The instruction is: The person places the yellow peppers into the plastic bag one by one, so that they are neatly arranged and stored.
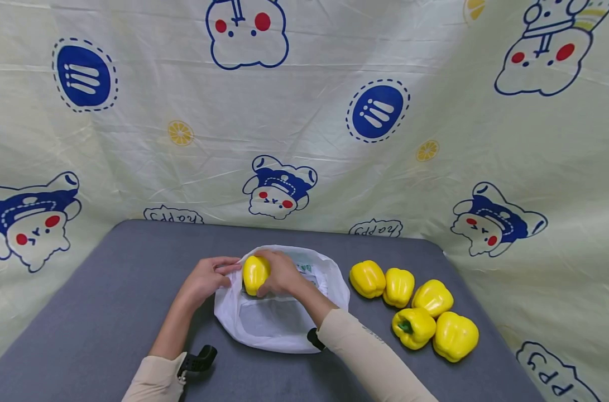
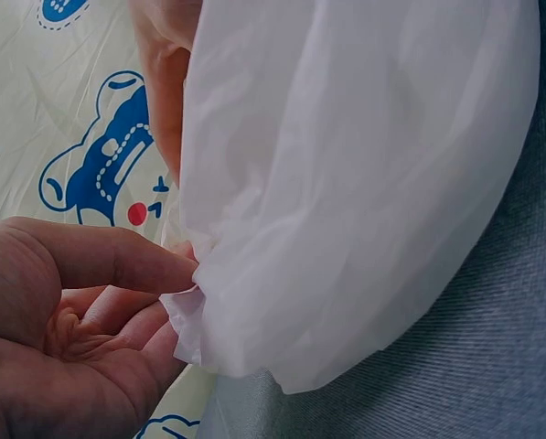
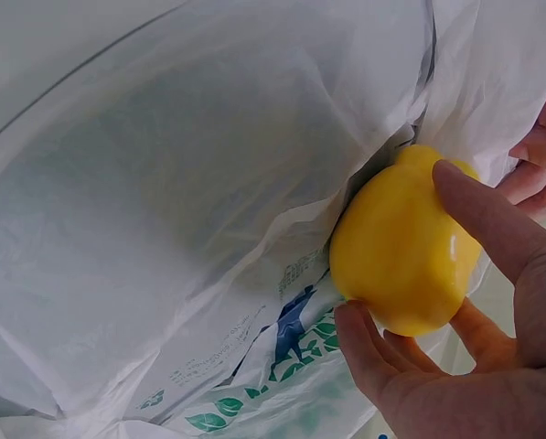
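A yellow bell pepper (image 1: 256, 275) is held in my right hand (image 1: 280, 273), thumb and fingers curled round it, inside the mouth of a white plastic bag (image 1: 279, 340). In the right wrist view the pepper (image 3: 405, 242) lies against the bag's left inner wall, above green and blue print (image 3: 295, 334). My left hand (image 1: 210, 281) pinches the bag's left rim between thumb and fingers. The left wrist view shows the fingertips on the crumpled edge of the bag (image 2: 346, 183), whose outer side hides the pepper.
Several more yellow bell peppers (image 1: 398, 287) lie grouped on the grey table (image 1: 108, 312) to the right of the bag. One shows its green stem (image 1: 406, 325). A printed cloth (image 1: 309, 123) hangs behind the table. Dark wrist mounts (image 1: 200, 360) sit at the sleeves.
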Action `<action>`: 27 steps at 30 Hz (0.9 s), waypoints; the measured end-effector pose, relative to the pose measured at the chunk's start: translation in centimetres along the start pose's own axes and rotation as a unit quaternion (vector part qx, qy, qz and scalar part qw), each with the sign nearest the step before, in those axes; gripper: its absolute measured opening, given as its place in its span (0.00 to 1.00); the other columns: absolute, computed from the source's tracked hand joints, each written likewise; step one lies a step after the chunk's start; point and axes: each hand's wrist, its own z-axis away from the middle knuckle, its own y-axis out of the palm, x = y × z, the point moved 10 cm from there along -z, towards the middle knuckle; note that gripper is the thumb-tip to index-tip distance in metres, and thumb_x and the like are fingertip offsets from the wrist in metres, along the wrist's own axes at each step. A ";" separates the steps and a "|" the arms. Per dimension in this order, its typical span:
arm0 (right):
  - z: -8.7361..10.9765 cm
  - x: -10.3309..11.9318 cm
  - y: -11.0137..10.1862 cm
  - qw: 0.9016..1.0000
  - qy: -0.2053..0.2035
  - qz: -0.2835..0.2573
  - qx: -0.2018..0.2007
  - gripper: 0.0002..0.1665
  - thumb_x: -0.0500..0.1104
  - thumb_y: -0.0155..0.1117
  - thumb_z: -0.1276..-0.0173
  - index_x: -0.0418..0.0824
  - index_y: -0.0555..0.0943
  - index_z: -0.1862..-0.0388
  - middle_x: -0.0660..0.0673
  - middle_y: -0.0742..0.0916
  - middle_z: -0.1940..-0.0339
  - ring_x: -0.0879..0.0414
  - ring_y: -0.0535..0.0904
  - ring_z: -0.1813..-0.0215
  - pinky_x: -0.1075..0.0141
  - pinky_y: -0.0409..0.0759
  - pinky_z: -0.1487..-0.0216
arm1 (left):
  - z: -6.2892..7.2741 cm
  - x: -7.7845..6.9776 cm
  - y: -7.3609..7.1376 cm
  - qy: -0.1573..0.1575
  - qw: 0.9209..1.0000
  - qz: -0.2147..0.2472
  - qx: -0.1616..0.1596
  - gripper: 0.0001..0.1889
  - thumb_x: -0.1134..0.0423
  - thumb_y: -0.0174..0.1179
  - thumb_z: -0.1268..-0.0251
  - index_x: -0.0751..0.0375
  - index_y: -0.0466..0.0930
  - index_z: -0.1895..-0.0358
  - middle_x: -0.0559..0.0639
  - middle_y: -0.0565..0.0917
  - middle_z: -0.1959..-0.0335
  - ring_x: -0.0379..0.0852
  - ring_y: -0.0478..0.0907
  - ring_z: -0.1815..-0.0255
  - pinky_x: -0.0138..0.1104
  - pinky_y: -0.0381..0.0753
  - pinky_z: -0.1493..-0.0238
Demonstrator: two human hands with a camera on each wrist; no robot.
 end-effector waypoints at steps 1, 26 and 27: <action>0.0 0.0 0.1 1.000 0.004 0.000 0.002 0.51 0.39 0.84 0.53 0.51 0.72 0.28 0.43 0.76 0.29 0.45 0.71 0.35 0.45 0.71 0.31 | 0.0 0.0 0.0 -0.001 1.000 -0.001 0.000 0.29 0.79 0.57 0.42 0.64 0.78 0.34 0.58 0.84 0.39 0.58 0.75 0.32 0.34 0.77 0.55; -0.1 -0.6 0.4 0.999 0.034 -0.005 0.013 0.52 0.40 0.83 0.51 0.57 0.71 0.27 0.44 0.73 0.27 0.46 0.71 0.37 0.44 0.75 0.35 | -0.2 0.0 0.0 -0.006 1.000 -0.007 -0.001 0.28 0.78 0.58 0.41 0.61 0.79 0.35 0.55 0.84 0.39 0.56 0.75 0.35 0.38 0.80 0.48; -0.1 -0.6 0.4 0.999 0.035 -0.005 0.012 0.52 0.40 0.83 0.51 0.57 0.71 0.27 0.44 0.72 0.27 0.46 0.71 0.37 0.44 0.75 0.35 | -0.1 -0.1 0.0 -0.007 1.000 -0.007 -0.001 0.28 0.78 0.58 0.41 0.60 0.79 0.35 0.55 0.85 0.39 0.56 0.75 0.35 0.40 0.80 0.47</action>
